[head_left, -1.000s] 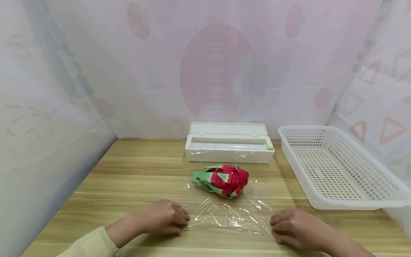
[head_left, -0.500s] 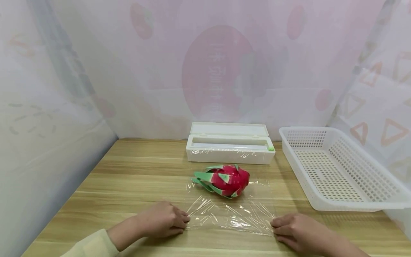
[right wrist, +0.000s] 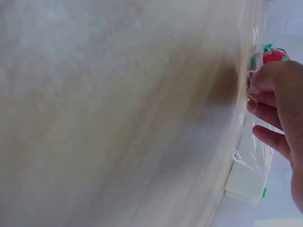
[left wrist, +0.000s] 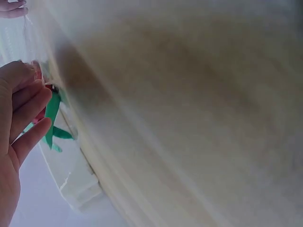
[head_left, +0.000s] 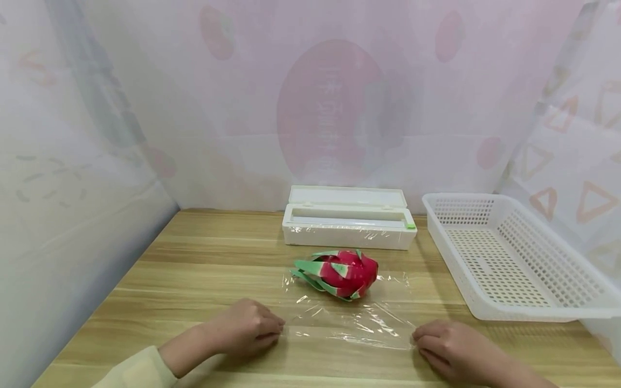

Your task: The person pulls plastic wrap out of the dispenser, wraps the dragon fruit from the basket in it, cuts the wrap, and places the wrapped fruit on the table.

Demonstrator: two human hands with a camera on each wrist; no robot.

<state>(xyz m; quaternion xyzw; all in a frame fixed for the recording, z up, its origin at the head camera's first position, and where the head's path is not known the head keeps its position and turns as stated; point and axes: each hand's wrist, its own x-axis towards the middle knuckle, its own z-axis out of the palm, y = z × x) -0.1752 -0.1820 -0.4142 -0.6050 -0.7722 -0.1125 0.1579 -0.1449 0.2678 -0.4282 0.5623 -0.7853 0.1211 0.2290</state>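
Observation:
A sheet of cling film (head_left: 349,326) stretches between the two hands, with its near edge shining toward me. My left hand (head_left: 245,326) pinches its near left corner. At the near right corner, my right hand (head_left: 461,347) pinches the film between thumb and fingers. A red dragon fruit (head_left: 351,275) with green leaf tips lies on its side on the film, its leaves pointing left. In the right wrist view, the clear film (right wrist: 253,142) runs past the fingers. The left wrist view shows the curled thumb and forefinger, with green leaf tips (left wrist: 53,116) behind them.
Behind the fruit stands a white cling film dispenser (head_left: 349,237) with its lid raised and a green slider at its right end. A white perforated plastic basket (head_left: 466,280) sits on the right of the wooden table (head_left: 194,258). Printed fabric walls (head_left: 233,134) enclose the table.
The fingers of both hands have closed on the film's corners. The film's near edge has come up slightly and its creases have shifted. Dragon fruit, dispenser and basket stay where they were.

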